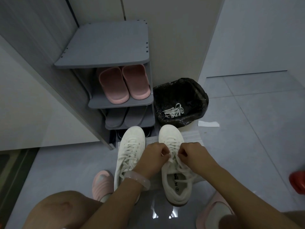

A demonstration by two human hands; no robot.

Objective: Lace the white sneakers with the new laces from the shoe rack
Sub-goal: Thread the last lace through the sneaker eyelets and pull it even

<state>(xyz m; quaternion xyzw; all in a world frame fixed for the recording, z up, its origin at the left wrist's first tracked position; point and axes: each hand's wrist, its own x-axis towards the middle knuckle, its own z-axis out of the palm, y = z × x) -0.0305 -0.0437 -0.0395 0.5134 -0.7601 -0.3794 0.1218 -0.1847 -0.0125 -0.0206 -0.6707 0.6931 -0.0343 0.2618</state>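
Observation:
Two white sneakers stand side by side on the grey floor, toes toward the shoe rack (105, 60). The left sneaker (130, 146) is laced up its front with white lace. Over the tongue of the right sneaker (171, 138) my left hand (152, 156) and my right hand (192, 153) meet, each pinching a strand of the white lace (172, 158). Loose lace ends trail across the right sneaker's opening. A pale bracelet circles my left wrist.
The grey rack holds pink slippers (123, 83) on its middle shelf and grey ones below. A bin with a black bag (181, 101) beside the rack contains white laces. A paper scrap (208, 123) lies on the floor, a red object (297, 182) at right. My knees and pink slippers frame the bottom.

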